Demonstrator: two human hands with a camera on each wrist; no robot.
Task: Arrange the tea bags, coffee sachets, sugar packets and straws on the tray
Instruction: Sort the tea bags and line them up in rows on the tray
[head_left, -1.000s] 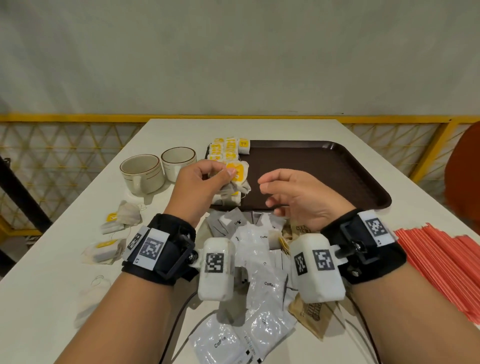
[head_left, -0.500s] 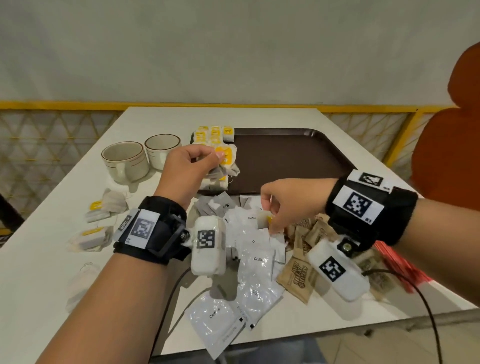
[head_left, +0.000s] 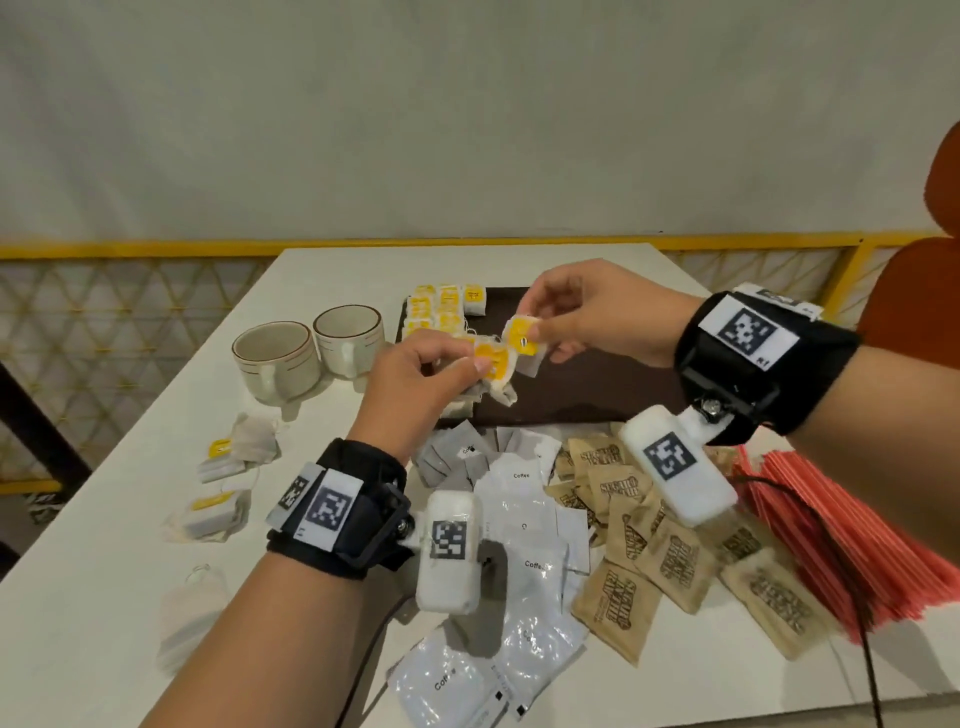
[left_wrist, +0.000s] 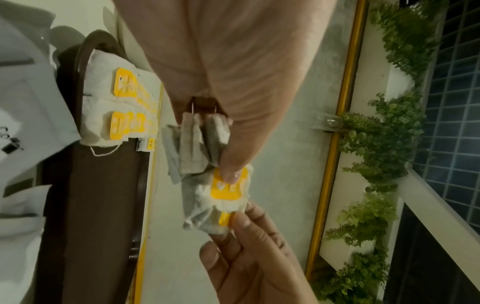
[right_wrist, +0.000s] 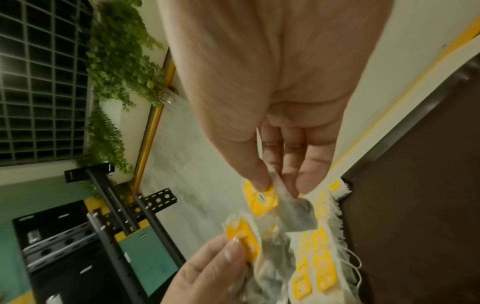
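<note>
My left hand (head_left: 415, 379) grips a bunch of yellow-tagged tea bags (head_left: 491, 366) over the near left corner of the brown tray (head_left: 597, 387). My right hand (head_left: 582, 312) pinches one tea bag (head_left: 522, 338) by its yellow tag, just right of the bunch. Several tea bags (head_left: 447, 309) lie in rows at the tray's far left corner. White coffee sachets (head_left: 524, 525) and brown sugar packets (head_left: 670, 551) are heaped on the table in front of the tray. Red straws (head_left: 852, 525) lie at the right. The left wrist view shows the bunch (left_wrist: 200, 148) under my thumb.
Two cream cups (head_left: 311, 353) stand left of the tray. A few loose tea bags (head_left: 228, 478) lie on the white table (head_left: 104, 597) at the left. A yellow railing (head_left: 156, 249) runs behind the table. An orange chair (head_left: 924, 291) is at the right.
My right hand has risen from the sachet pile on the table to the bunch and now pinches one tea bag. My left hand still holds the bunch in about the same place.
</note>
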